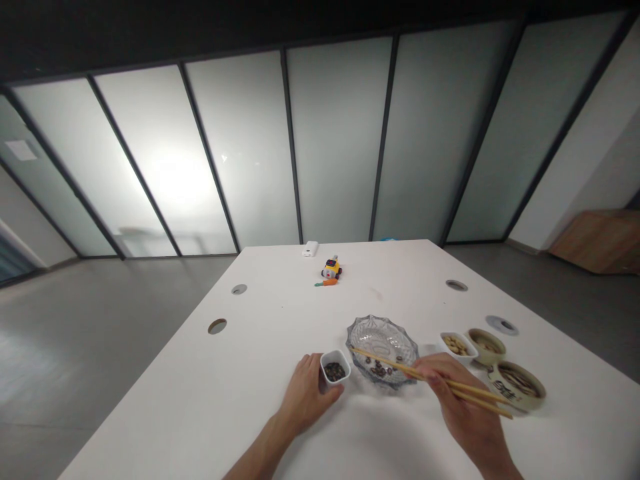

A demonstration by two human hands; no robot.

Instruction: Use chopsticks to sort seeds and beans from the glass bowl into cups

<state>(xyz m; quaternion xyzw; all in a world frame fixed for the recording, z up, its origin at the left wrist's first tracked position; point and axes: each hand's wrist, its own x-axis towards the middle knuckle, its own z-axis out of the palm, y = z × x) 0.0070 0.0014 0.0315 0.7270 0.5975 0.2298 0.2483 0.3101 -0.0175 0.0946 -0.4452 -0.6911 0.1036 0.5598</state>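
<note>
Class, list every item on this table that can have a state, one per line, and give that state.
Left hand: fingers curled around the small white square cup.
Small white square cup: upright, holds dark pieces.
Right hand: gripping wooden chopsticks.
Wooden chopsticks: tips over the glass bowl.
Glass bowl: upright, a few dark pieces inside.
White dish: holds pale pieces.
Two round bowls: upright, partly filled.
Toy car: standing, untouched.

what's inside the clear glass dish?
A few small dark pieces lie at the near side of the clear scalloped glass dish, with the wooden chopsticks' tips above them. Too small to identify; rest looks bare.
</note>
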